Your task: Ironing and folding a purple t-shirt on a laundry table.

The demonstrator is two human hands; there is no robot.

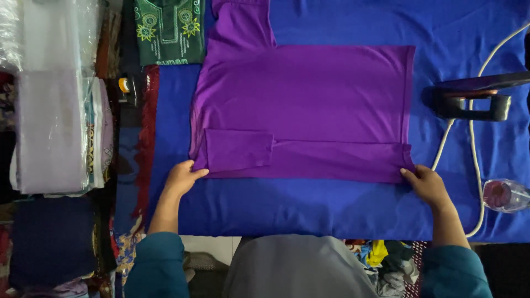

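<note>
A purple shirt (309,99) lies flat on a blue cloth-covered surface (309,212), its near side folded over with one sleeve folded in. My left hand (181,177) pinches the shirt's near left corner by the folded sleeve. At the near right corner, by the hem, my right hand (426,183) grips the fold. Both arms wear teal sleeves.
A dark iron (476,99) stands at the right with its white cord (473,143) trailing toward me. A clear spray bottle (505,194) lies at the right edge. Folded clothes in plastic (52,129) are stacked left; a green embroidered garment (168,30) lies at top.
</note>
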